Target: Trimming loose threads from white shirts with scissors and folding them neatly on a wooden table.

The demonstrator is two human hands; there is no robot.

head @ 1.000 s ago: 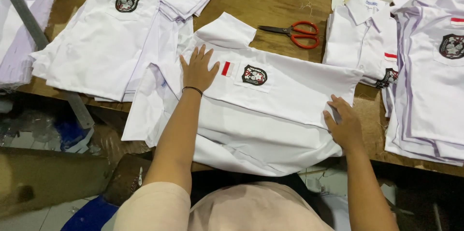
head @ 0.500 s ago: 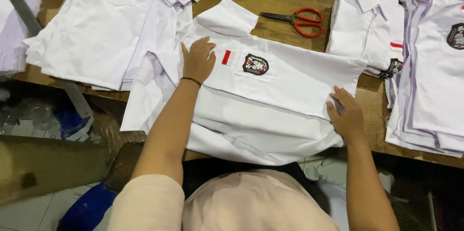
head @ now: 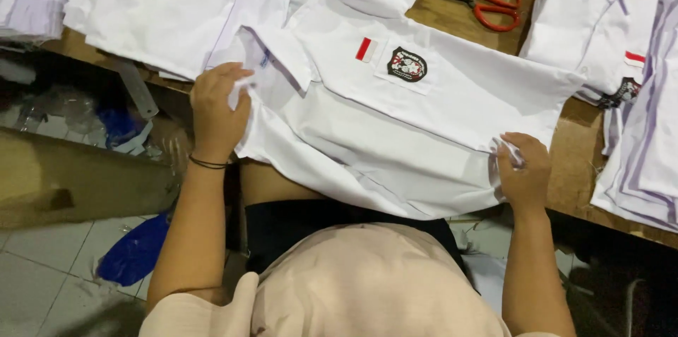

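My left hand pinched the collar end and my right hand pinched the hem of the white shirt, which lay front up across the near tabletop, sleeves tucked in, the lengthwise fold seemingly not yet made.

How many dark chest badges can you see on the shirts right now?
2. One badge on the white shirt that both hands grip; one badge, partly covered, on the folded shirt at right. Stacked shirts may hide more.
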